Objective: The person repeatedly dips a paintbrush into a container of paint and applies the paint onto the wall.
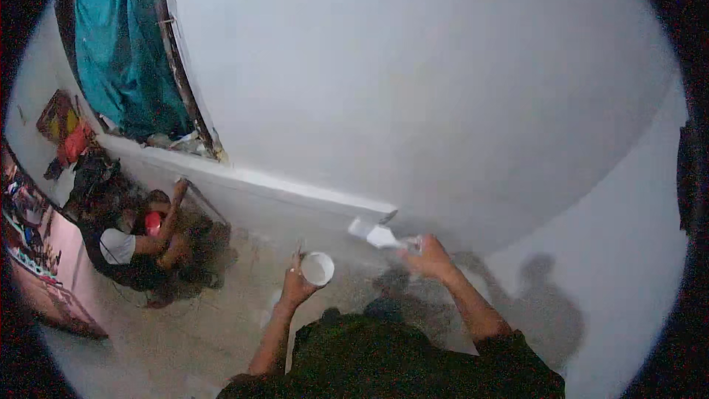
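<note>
My left hand (297, 290) grips a round white tub (332, 269) from its left side, its open top facing me and pale material inside. In my right hand (433, 259) is a flat paintbrush (381, 236), held by the handle, its wide head white and slightly blurred. The brush head points left, close below the right end of a white ledge (293, 185) that runs along the wall. Whether the bristles touch the wall cannot be told. A dark edge shows at the end of that ledge.
To my left a person (119, 246) crouches by the lower wall, one arm raised to it, near a red object (153, 223). A teal curtain (127, 55) hangs in a dark-framed opening. Cluttered items (27, 221) stand at far left. The pale wall (415, 77) meets another at right.
</note>
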The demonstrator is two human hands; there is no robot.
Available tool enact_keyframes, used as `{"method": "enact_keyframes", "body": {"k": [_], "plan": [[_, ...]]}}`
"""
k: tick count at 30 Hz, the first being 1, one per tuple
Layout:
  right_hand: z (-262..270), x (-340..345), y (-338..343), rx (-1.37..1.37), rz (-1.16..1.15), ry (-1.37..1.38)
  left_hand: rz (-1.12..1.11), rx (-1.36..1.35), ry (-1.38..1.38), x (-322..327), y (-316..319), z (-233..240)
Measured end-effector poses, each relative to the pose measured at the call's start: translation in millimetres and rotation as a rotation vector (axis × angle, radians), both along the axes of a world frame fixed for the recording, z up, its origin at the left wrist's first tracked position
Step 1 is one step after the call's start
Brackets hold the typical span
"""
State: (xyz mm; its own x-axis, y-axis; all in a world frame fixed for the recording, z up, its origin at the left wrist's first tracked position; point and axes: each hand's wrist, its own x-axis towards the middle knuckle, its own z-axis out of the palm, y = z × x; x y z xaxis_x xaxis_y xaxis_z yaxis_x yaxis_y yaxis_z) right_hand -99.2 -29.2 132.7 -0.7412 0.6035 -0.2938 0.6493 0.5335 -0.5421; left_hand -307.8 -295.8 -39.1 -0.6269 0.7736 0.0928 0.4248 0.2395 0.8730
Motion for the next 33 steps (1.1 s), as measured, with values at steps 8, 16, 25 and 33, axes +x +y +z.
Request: {"method": "enact_keyframes", "body": {"k": [8,16,25,33], "plan": [[101,-129,106,0.479,0.051,0.085,0.060,0.102,-0.024,7,7,26],[188,-209,140,1.059,0.410,-0.140,0.096,0.029,-0.128,5,7,28],[340,-164,132,1.532,-0.125,0.129,0.061,0.074,-0.076,2,17,1],[342,-149,132,1.328,-0.229,0.394,0.040,0.105,-0.106,-1,16,-1]]}}
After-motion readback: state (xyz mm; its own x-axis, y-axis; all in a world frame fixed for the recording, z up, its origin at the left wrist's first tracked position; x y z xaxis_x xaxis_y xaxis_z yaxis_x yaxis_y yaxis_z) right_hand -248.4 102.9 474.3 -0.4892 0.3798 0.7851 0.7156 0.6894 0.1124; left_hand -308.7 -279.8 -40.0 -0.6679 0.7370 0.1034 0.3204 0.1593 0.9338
